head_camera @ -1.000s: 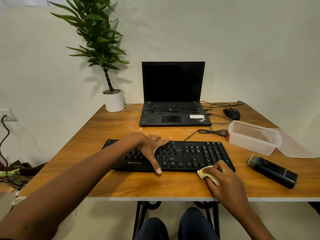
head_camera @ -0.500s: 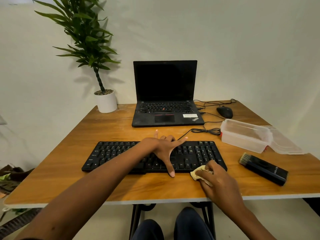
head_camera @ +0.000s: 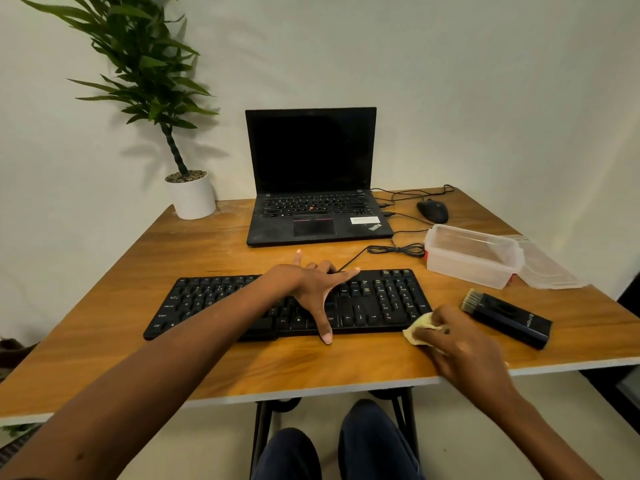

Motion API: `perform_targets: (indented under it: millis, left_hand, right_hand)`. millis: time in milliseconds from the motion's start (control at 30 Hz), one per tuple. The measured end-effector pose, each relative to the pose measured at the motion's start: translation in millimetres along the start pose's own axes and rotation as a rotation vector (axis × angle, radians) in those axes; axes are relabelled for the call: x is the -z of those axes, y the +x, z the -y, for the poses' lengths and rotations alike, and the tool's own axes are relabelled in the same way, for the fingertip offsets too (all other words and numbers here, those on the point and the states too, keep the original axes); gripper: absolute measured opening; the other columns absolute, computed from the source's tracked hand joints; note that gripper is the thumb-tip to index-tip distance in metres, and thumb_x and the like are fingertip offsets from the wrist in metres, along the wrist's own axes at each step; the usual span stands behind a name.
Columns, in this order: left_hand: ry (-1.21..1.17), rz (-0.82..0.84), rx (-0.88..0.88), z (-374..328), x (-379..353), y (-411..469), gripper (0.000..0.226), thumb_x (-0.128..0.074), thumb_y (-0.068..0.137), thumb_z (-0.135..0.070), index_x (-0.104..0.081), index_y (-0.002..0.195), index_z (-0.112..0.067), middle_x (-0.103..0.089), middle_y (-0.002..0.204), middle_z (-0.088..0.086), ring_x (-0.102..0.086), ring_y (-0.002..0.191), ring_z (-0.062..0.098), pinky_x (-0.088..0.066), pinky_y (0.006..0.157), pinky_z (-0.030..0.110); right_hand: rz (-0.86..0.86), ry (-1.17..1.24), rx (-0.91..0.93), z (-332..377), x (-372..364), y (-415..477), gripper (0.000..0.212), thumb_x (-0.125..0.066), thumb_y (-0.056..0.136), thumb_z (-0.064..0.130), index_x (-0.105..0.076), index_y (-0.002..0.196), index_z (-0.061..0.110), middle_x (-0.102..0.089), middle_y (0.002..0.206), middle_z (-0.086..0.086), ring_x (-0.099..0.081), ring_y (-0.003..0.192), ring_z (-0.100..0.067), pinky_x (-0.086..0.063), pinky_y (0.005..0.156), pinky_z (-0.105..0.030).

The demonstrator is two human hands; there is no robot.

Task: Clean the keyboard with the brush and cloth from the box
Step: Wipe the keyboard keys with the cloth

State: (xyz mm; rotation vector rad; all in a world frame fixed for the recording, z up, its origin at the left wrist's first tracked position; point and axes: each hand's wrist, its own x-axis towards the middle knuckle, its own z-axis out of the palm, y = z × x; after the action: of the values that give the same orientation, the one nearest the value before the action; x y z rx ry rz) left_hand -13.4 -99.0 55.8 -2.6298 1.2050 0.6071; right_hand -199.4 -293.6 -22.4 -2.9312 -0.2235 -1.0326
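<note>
The left hand (head_camera: 311,289) and its forearm are covering the keyboard's (head_camera: 377,303) middle keys and part of its near edge. The right hand (head_camera: 460,344), slightly blurred, is hiding most of the cloth (head_camera: 420,329); only a pale corner is showing, so its full shape cannot be told. The box (head_camera: 471,258) is hiding part of the lid (head_camera: 547,268) beside it. The lettering on the brush (head_camera: 509,318) and the laptop's (head_camera: 311,216) sticker are showing too small to read. The plant (head_camera: 138,64) is running off the top edge, the surface (head_camera: 311,368) off both side edges, and the knees (head_camera: 374,441) off the bottom.
</note>
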Motion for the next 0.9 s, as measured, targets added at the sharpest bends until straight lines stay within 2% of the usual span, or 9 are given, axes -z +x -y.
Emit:
perform_targets:
  millis: [133,333,433,567,700,900]
  left_hand:
    - [-0.006,-0.008,-0.006,1.5,-1.3,-0.5,0.130,-0.077,0.059,-0.063,0.019,0.144,-0.045,-0.004,0.156,0.003,0.000,0.145,0.030,0.024,0.102,0.063]
    - [-0.013,-0.018,0.005,0.6,-2.5,-2.0,0.130,-0.078,0.060,-0.062,0.018,0.145,-0.044,-0.003,0.157,0.003,0.000,0.145,0.030,0.025,0.102,0.063]
    - [-0.012,-0.012,0.003,1.2,-3.2,-1.8,0.129,-0.078,0.060,-0.063,0.018,0.145,-0.044,-0.002,0.157,0.002,0.001,0.145,0.030,0.024,0.103,0.063]
    - [-0.021,-0.003,0.004,1.5,-2.5,-2.1,0.129,-0.077,0.061,-0.062,0.018,0.145,-0.043,0.000,0.157,0.001,0.003,0.145,0.028,0.024,0.103,0.063]
    - [-0.023,0.010,0.007,-0.5,-1.2,-1.7,0.128,-0.077,0.063,-0.060,0.018,0.146,-0.042,0.000,0.157,0.003,0.004,0.145,0.030,0.023,0.103,0.064]
    - [-0.030,0.011,0.016,0.7,-1.0,-3.9,0.127,-0.077,0.063,-0.061,0.018,0.146,-0.042,0.001,0.157,0.002,0.004,0.145,0.030,0.023,0.103,0.064]
  right_hand:
    - [0.011,-0.025,-0.055,-15.6,7.0,-7.9,0.042,-0.093,0.043,0.008,-0.075,0.080,0.018,-0.060,0.080,-0.010,-0.058,0.062,-0.019,-0.045,0.036,-0.023]
    - [0.012,0.096,0.115,41.0,-22.5,26.7,0.034,-0.089,0.051,0.018,-0.072,0.080,0.024,-0.057,0.078,-0.004,-0.055,0.061,-0.014,-0.040,0.034,-0.020]
    - [0.035,0.133,0.107,50.0,-28.5,31.0,0.033,-0.088,0.055,0.020,-0.071,0.083,0.026,-0.056,0.079,-0.003,-0.055,0.062,-0.014,-0.039,0.032,-0.021]
    - [0.041,0.145,-0.034,23.9,-16.9,8.9,0.042,-0.090,0.048,0.011,-0.073,0.085,0.023,-0.059,0.082,-0.005,-0.055,0.062,-0.013,-0.041,0.038,-0.018]
    - [0.006,0.144,-0.252,-5.1,-1.3,-14.3,0.040,-0.087,0.054,0.004,-0.073,0.088,0.019,-0.057,0.083,-0.006,-0.052,0.062,-0.015,-0.043,0.038,-0.022]
    - [0.039,0.118,-0.490,-2.4,1.5,-13.5,0.027,-0.080,0.064,0.003,-0.075,0.090,0.012,-0.058,0.088,-0.011,-0.054,0.064,-0.018,-0.031,0.043,-0.015]
